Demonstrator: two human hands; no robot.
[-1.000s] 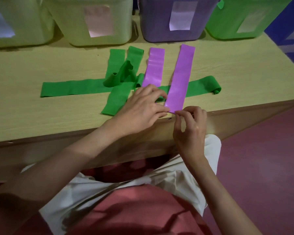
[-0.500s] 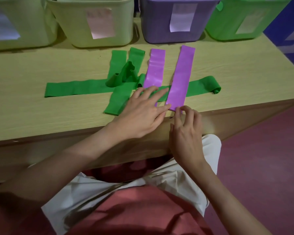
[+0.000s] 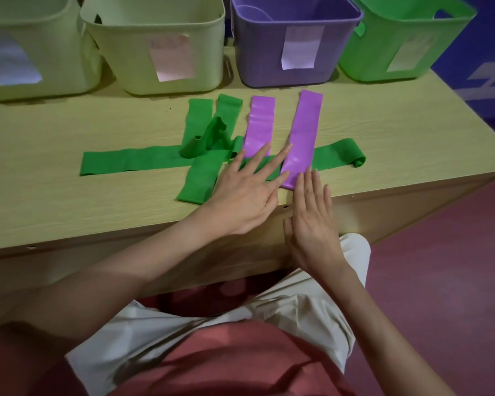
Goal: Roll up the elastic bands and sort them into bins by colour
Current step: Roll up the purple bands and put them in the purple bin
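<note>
The left hand (image 3: 247, 195) lies flat on the table (image 3: 69, 201), fingers straight and spread, holding nothing; its fingertips rest over the long green band (image 3: 132, 162) and reach the near end of the left purple band (image 3: 259, 125). The right hand (image 3: 312, 221) is also flat and released, its fingertips touching the near end of the right purple band (image 3: 305, 138), which stops just short of the table's front edge. The heel of that hand hangs out past the edge.

The long green band runs crosswise under both purple bands, its right end curled into a small roll (image 3: 357, 161). Two more green bands (image 3: 203, 172) lie lengthwise left of the purple ones, with a crumpled green loop (image 3: 209, 138) on top.

Along the far edge stand four bins: two pale ones (image 3: 155, 52), a purple bin (image 3: 292, 41) and a green bin (image 3: 406, 41). Bare tabletop lies left of the bands and to their right, toward the table's right edge.
</note>
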